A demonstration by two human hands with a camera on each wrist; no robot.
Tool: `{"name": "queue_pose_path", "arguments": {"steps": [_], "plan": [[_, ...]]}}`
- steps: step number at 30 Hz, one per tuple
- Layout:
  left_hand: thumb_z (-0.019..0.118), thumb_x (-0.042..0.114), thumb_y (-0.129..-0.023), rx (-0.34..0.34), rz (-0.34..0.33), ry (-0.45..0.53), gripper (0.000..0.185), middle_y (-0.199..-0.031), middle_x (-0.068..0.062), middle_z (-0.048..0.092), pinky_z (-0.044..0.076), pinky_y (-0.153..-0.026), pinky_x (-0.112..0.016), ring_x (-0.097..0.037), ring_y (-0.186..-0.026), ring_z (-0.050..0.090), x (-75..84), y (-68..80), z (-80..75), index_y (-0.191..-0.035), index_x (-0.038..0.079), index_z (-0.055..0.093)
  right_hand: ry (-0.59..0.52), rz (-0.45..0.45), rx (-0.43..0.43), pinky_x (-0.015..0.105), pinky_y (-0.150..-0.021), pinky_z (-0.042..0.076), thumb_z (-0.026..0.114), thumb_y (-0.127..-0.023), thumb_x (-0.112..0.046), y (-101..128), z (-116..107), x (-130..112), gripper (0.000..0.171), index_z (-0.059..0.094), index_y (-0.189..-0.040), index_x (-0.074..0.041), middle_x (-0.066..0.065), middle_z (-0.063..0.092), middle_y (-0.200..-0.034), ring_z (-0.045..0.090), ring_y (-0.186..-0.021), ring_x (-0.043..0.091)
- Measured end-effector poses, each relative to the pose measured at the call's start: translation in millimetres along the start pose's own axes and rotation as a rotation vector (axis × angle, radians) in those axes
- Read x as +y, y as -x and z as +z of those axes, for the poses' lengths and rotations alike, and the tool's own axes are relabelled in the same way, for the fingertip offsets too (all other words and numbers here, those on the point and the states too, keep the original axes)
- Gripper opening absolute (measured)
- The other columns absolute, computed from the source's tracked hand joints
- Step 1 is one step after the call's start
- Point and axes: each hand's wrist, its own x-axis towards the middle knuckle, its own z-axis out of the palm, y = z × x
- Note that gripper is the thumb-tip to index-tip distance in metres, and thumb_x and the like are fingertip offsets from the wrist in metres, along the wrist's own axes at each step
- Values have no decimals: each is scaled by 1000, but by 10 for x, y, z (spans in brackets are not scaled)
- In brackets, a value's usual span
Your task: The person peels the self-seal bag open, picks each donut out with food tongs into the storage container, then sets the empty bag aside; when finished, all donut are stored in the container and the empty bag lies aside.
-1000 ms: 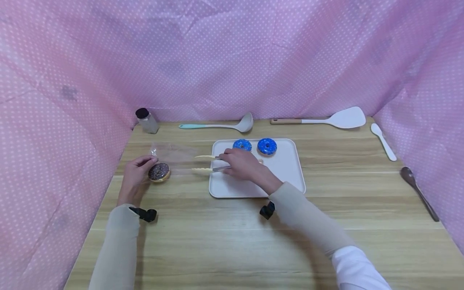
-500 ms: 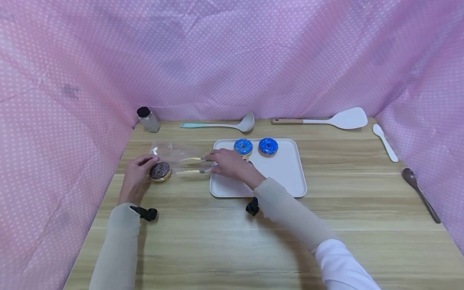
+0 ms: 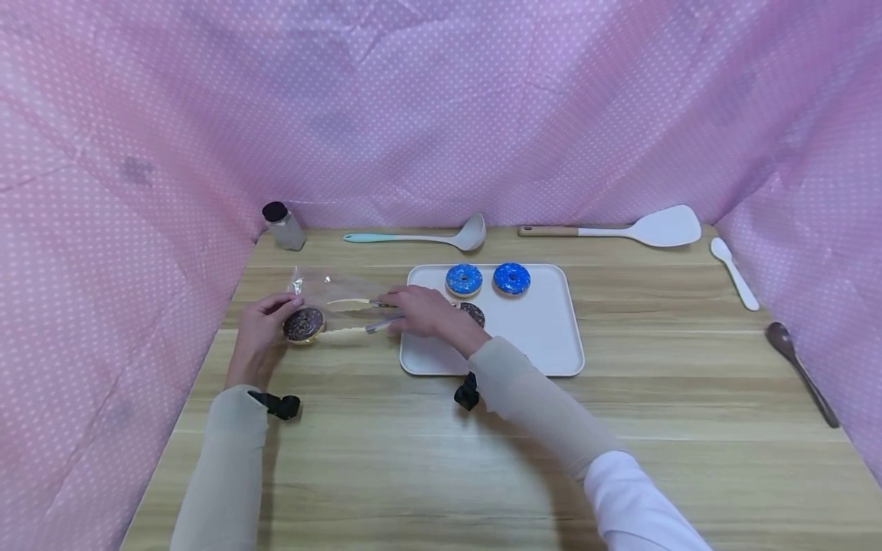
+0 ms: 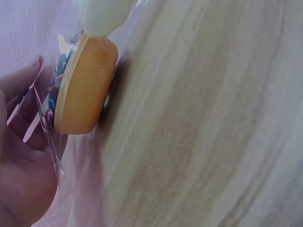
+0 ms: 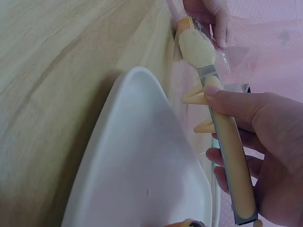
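Observation:
My left hand [image 3: 274, 315] holds a chocolate sprinkled donut [image 3: 303, 324] through a clear plastic bag [image 3: 331, 295] on the wooden table. The left wrist view shows the donut's orange side [image 4: 85, 85] tilted on edge, the bag film over my fingers [image 4: 19, 142]. My right hand [image 3: 408, 308] grips cream-tipped tongs [image 3: 351, 315]. The tongs [image 5: 226, 142] reach into the bag, and one tip [image 4: 102, 16] touches the donut. A white tray [image 3: 537, 337] carries two blue donuts [image 3: 463, 279] [image 3: 511, 278] and a second chocolate one [image 3: 473, 313].
A shaker bottle [image 3: 282, 226], a ladle [image 3: 427, 239] and a white spatula [image 3: 620, 228] lie along the back edge. A white spoon [image 3: 733, 272] and a dark spoon [image 3: 799, 367] lie at the right. Pink dotted cloth [image 3: 103, 229] walls three sides.
My right hand slid left off the tray with the tongs, their tips going into the bag up to the donut. A chocolate donut on the tray came into sight.

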Motion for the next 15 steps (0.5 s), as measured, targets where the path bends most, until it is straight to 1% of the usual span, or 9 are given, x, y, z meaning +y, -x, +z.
{"name": "queue_pose_path", "arguments": {"steps": [3, 8, 11, 15], "plan": [[79, 25, -79, -4, -8, 19, 34, -104, -1, 66, 53, -78, -16, -11, -97, 60, 8, 5, 6, -103, 2, 70, -18, 3, -5, 40, -97, 47, 68, -88, -37, -34, 24, 4, 60, 46, -142, -21, 3, 51, -140, 51, -124, 20], [80, 26, -78, 9, -5, 10, 34, -98, 3, 67, 51, -78, -16, -11, -96, 59, 13, 1, 27, -101, 2, 71, -28, 1, -3, 41, -101, 45, 68, -88, -35, -71, 59, -8, 61, 45, -143, -21, 3, 49, -142, 49, -128, 21], [80, 24, -78, 8, 6, 21, 32, -95, 3, 68, 51, -77, -16, -11, -95, 60, 5, -2, 22, -100, 2, 71, -21, -5, -2, 40, -101, 45, 68, -89, -36, -83, 76, -22, 61, 44, -143, -21, 2, 49, -142, 49, -127, 20], [79, 24, -79, 10, -7, 14, 33, -97, 2, 68, 51, -77, -16, -11, -95, 60, 5, 6, 9, -102, 1, 71, -11, -16, 6, 37, -97, 47, 67, -89, -36, -86, 93, -38, 60, 44, -143, -21, 1, 51, -140, 52, -123, 18]]}}
